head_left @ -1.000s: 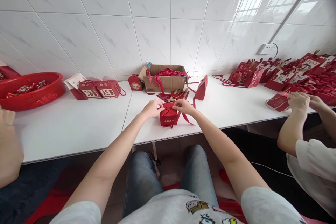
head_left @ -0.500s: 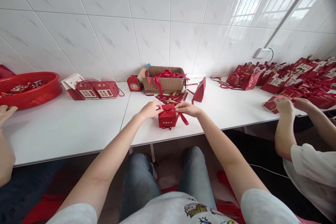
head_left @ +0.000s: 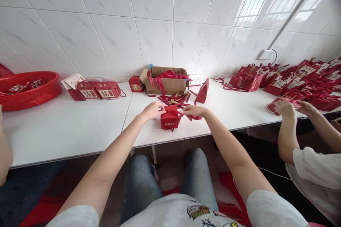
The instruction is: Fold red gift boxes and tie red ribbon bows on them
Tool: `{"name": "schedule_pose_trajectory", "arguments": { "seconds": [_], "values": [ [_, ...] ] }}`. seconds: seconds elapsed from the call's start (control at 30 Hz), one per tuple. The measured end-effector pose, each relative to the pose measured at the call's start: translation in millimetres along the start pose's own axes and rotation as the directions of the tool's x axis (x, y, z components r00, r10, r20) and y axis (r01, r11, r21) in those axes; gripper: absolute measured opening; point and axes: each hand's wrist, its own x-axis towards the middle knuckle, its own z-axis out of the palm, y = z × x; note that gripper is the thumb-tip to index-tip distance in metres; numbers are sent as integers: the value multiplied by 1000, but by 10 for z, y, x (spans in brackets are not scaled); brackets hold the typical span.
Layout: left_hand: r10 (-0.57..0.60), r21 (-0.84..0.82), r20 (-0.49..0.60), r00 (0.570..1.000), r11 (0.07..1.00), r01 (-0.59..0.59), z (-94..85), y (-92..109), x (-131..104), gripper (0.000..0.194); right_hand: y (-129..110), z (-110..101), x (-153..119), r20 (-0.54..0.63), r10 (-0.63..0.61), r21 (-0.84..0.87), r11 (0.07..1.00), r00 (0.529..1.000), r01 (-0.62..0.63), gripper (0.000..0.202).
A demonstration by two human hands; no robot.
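Observation:
A small red gift box [head_left: 169, 122] with gold lettering stands upright on the white table before me, a thin red ribbon bow [head_left: 169, 112] across its top. My left hand [head_left: 154, 110] is at the box's upper left edge, its fingertips pinched at the bow's left side. Just right of the box, my right hand [head_left: 194, 111] grips the red ribbon [head_left: 196, 117], whose tail hangs out below the fingers. The ribbon runs from the bow to that hand. What exactly lies under the left fingertips is partly hidden.
Behind the box stands a cardboard carton [head_left: 167, 86] of red ribbons, with loose strips in front. A red basin [head_left: 50, 92] and printed boxes [head_left: 99, 90] are on the left. A red folded box [head_left: 203, 91] stands right of the carton. Co-worker's hands [head_left: 287, 108] work beside piled gift boxes [head_left: 282, 81].
My right hand has moved a little to the right, drawing the ribbon away from the box. The bow looks smaller and tighter. My left hand stays at the box.

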Motion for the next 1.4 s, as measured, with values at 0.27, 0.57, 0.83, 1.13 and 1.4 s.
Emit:
{"name": "schedule_pose_trajectory", "arguments": {
  "seconds": [0.27, 0.57, 0.83, 1.13, 1.4],
  "values": [
    [19, -6, 12, 1000, 1000, -19, 1, -39, 23, 17, 55, 179, 103, -45, -123, 223, 966, 991, 130, 44],
    [10, 14, 21, 1000, 1000, -10, -25, 11, 10, 17, -78, 188, 60, -58, -214, 362, 906, 975, 220, 40],
    [9, 41, 43, 999, 999, -10, -53, 45, 39, 18, -44, 195, 151, -232, -230, 423, 851, 945, 311, 35],
    [-18, 34, 35, 999, 999, 17, -174, 133, 54, 27, -98, 323, 269, -323, -215, 370, 868, 922, 332, 48],
    [-52, -209, -63, 997, 977, 37, -126, 325, 183, 35, -115, 364, 326, -362, -183, 288, 910, 914, 297, 46]
  ]
}}
